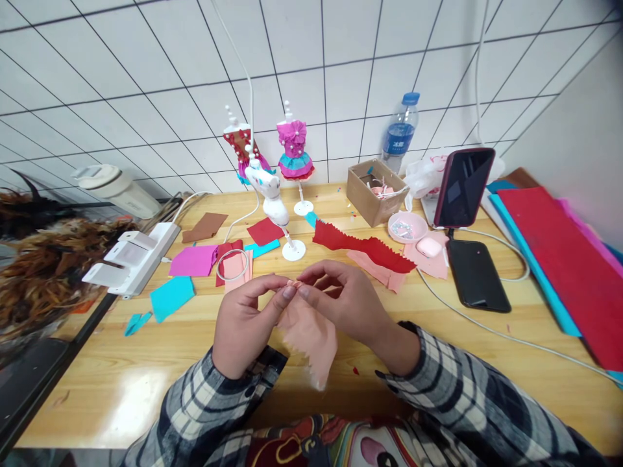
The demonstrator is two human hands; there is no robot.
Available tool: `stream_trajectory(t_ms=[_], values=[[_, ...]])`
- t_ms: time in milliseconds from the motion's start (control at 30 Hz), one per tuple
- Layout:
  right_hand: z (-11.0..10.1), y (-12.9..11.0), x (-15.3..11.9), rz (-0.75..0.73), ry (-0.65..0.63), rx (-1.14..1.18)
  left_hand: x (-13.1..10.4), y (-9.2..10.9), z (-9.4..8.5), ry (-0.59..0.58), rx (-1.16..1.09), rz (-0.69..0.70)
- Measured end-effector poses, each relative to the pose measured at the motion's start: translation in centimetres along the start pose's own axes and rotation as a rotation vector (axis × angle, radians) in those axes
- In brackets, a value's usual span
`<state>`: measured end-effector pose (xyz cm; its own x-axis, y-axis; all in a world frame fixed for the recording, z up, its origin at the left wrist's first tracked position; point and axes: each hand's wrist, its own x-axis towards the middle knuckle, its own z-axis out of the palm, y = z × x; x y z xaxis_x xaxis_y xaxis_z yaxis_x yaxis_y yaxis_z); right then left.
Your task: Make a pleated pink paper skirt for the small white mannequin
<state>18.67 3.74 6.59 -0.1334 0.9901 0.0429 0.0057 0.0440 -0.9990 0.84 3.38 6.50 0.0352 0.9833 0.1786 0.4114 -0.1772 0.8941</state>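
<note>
A peach piece of crepe paper (311, 334) with a zigzag edge hangs down between my hands, its top gathered in small folds. My left hand (248, 318) pinches the gathered top between thumb and forefinger. From the other side, my right hand (348, 301) pinches the same gathered edge, thumb close to the left thumb. Just beyond the hands stands a bare white miniature dress form (275, 207), tilted on its round base. Behind the right hand lies a long red zigzag-edged strip (363, 246), partly over another peach strip (382, 272).
Two dressed miniature forms, one in brown and red (239, 146) and one in pink and blue (294, 149), stand by the wall. Right are a cardboard box (372, 194), a pink dish (407, 227), a propped phone (464, 188) and coloured sheets (569, 259). Left are paper scraps (172, 298) and a power strip (134, 259).
</note>
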Motion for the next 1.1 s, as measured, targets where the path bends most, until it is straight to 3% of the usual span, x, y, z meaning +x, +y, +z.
stream_trajectory(t_ms=[233,367,500,700,900,1000,1100], values=[[0.1,0.5,0.2,-0.067,0.043,-0.032,0.2,0.6,-0.1,-0.040,0.091,0.079],[0.1,0.4,0.2,-0.092,0.043,-0.028,0.3,0.8,-0.2,-0.065,0.102,0.055],[0.0,0.2,0.2,-0.112,0.085,0.049,0.4,0.6,-0.2,-0.088,-0.028,-0.094],[-0.6,0.1,0.5,-0.114,0.169,0.056,0.6,-0.2,0.0,-0.316,-0.532,-0.411],[-0.8,0.1,0.5,-0.077,0.192,0.058,0.5,-0.8,0.1,-0.270,-0.743,-0.539],[-0.8,0.2,0.5,-0.065,0.197,0.074,0.5,-1.4,-0.1,-0.279,-0.679,-0.504],[-0.8,0.2,0.6,-0.062,0.184,0.058,0.6,-1.9,-0.5,-0.247,-0.439,-0.385]])
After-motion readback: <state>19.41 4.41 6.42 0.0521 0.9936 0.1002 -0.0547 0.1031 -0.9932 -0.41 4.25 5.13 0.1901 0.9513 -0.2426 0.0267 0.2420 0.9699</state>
